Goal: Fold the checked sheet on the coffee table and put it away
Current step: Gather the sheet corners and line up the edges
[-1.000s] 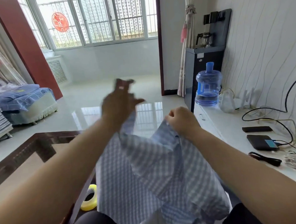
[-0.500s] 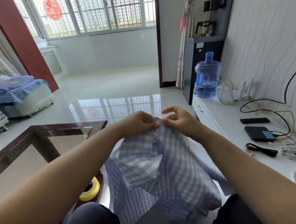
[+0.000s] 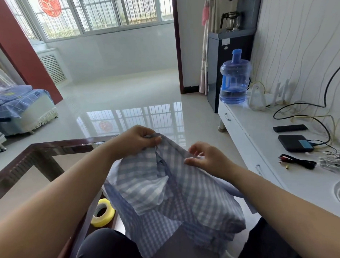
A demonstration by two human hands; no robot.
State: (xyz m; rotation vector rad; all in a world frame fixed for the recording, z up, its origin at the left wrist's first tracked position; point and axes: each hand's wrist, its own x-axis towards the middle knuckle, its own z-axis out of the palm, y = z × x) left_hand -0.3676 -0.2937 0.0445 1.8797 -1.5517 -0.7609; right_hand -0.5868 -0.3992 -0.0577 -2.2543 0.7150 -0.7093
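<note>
The checked sheet (image 3: 173, 194) hangs bunched over the person's lap, beside the tabletop (image 3: 50, 152) rather than on it, so folding is at an early stage. The left hand (image 3: 137, 141) has its fingers (image 3: 154, 142) pinched on an upper edge of the cloth; the right hand (image 3: 208, 160) rests on the same edge just beside it, fingers loosely spread and not gripping. To do this step well, the right hand should probably run along that edge to find the far corner, then both should pull it taut and level before bringing corners together. The loose lower folds could catch the yellow tape roll (image 3: 102, 213) nearby
</note>
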